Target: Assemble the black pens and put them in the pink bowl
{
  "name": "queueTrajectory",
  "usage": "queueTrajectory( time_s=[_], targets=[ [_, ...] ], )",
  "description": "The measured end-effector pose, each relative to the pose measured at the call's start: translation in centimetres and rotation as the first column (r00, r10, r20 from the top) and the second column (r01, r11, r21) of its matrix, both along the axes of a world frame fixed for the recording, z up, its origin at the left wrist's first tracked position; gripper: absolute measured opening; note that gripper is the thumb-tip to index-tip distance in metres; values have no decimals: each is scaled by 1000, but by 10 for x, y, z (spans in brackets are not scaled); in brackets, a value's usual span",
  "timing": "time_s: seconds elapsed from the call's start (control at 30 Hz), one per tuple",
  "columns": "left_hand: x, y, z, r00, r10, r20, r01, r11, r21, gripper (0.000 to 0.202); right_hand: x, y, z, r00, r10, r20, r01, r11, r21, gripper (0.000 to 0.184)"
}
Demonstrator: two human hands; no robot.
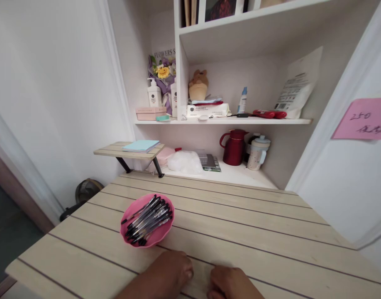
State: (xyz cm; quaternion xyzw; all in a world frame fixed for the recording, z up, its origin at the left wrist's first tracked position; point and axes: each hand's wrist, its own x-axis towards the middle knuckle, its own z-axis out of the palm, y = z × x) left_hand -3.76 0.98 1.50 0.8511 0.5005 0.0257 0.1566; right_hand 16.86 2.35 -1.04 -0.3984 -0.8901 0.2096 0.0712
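My left hand [176, 268] rests on the wooden table [255, 241] with its fingers curled into a loose fist, and no object shows in it. To the right of it, a small gap away, my right hand [229, 282] lies curled in the same way at the bottom edge of the view, partly cut off. Just beyond my left hand stands a pink bowl [157, 240] with a wavy rim. Many black-capped, clear-barrelled pens [150, 220] lie in it, roughly side by side on a slant. Neither hand touches the bowl.
A small raised stand [108, 149] with a light-blue notepad [141, 145] is at the table's far left. Behind the table, shelves hold a red jug [235, 148], a speckled cup [258, 154], a plastic bag [184, 162] and bottles. A pink note [363, 118] sticks to the right wall.
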Motion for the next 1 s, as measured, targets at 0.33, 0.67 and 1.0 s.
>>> queueTrajectory(
  time_s=[0.33, 0.67, 1.0],
  targets=[
    [27, 32, 12, 999, -30, 32, 31, 999, -35, 26, 5, 18, -22, 972, -9, -233, -4, 998, -56, 16],
    [33, 50, 31, 719, 319, 617, -221, 947, -231, 33, 9, 38, 10, 666, -421, -617, 164, 888, -429, 44],
    [50, 101, 60, 604, 366, 708, -445, 892, -81, 64, 13, 92, 48, 73, -504, -861, 202, 853, -482, 47]
  ],
)
